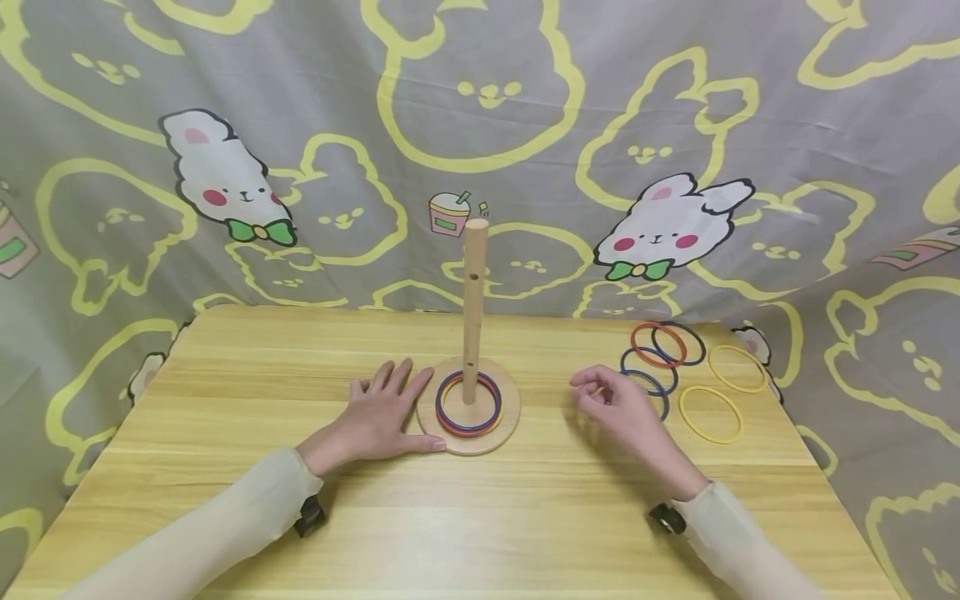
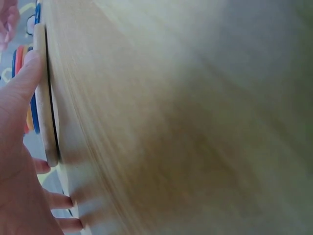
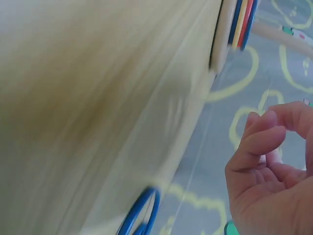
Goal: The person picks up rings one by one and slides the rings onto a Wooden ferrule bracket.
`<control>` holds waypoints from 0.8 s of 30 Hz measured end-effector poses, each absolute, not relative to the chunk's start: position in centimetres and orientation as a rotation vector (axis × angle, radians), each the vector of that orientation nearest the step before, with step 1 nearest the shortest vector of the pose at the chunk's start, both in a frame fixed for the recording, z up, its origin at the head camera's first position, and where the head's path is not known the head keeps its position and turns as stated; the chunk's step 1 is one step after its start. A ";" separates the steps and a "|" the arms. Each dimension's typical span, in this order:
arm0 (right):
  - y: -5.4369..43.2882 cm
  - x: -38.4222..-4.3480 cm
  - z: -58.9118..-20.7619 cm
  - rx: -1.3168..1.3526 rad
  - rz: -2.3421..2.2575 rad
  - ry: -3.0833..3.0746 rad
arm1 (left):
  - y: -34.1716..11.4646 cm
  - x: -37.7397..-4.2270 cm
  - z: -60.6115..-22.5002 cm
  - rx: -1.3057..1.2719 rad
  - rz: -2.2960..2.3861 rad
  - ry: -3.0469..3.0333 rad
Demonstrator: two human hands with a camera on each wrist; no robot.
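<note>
A wooden post [image 1: 472, 308] rises from a round wooden base [image 1: 509, 417]. Around its foot lies a stack of several rings [image 1: 469, 429] in blue, red and yellow, seen edge-on in both wrist views. My left hand [image 1: 382, 417] rests at the left of the base, fingers spread, the thumb [image 2: 25, 78] on the base's near rim. To the right of the base, my right hand [image 1: 618, 408] is over the table with loosely curled fingers and nothing in its grasp. The blue rings [image 1: 623, 361] just beyond it are partly hidden by the hand.
On the table's [image 1: 465, 517] right lie a red ring [image 1: 633, 340], a dark blue ring [image 1: 704, 350] and two yellow rings [image 1: 712, 440]. The red and dark blue ones overlap. A grey patterned curtain [image 1: 525, 192] hangs behind the table and along its sides.
</note>
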State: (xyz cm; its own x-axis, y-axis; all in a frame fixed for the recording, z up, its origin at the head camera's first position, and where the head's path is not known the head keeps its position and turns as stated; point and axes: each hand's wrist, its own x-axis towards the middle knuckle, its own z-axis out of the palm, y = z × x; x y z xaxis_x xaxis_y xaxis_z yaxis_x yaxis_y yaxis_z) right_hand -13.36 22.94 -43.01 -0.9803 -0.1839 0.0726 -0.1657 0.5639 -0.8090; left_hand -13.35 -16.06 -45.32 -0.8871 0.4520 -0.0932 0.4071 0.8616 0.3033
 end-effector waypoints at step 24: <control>30.1 -12.2 -44.1 -0.352 -0.829 2.914 | -16.0 -13.3 -45.3 0.681 0.419 2.866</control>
State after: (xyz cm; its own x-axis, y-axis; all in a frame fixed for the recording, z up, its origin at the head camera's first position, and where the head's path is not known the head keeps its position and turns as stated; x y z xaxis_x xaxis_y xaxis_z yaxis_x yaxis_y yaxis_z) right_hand -12.18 30.12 -44.12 -0.9692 -0.2449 -0.0246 -0.1952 0.8259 -0.5290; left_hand -13.31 -15.97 -45.34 -0.8823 0.4610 -0.0951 0.4144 0.8565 0.3075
